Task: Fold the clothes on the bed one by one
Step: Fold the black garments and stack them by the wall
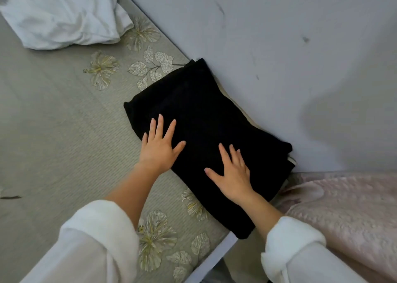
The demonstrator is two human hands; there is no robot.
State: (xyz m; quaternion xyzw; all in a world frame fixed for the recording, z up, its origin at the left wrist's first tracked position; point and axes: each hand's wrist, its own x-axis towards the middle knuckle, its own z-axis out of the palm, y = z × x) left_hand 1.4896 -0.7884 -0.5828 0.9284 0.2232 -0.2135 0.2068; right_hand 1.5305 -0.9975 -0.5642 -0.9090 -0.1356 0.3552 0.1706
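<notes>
Head view. The black garment (204, 111), already folded to a compact rectangle, lies on the mat (64, 132) with one long edge against the foot of the wall (279, 46). Both hands are laid flat on it, fingers straight and spread, gripping nothing. The left hand (160, 147) rests at the edge turned away from the wall, and the right hand (233, 175) rests on the cloth closer to the wall.

The step in hand appears to be pressing the finished fold flat. To do it well, keep the palms flat and push straight down, then sweep from the middle out toward the ends. This drives air out without dragging the top layer off the ones beneath. The wall can serve as a stop, so strokes directed toward it should square that edge rather than skew it. A pale strip shows under the garment at its wall-side corner, and what it belongs to cannot be told. It is worth checking that no layer has slipped there.

A white garment (60, 18) lies crumpled farther along the wall, well apart, and is probably the next piece to fold.
</notes>
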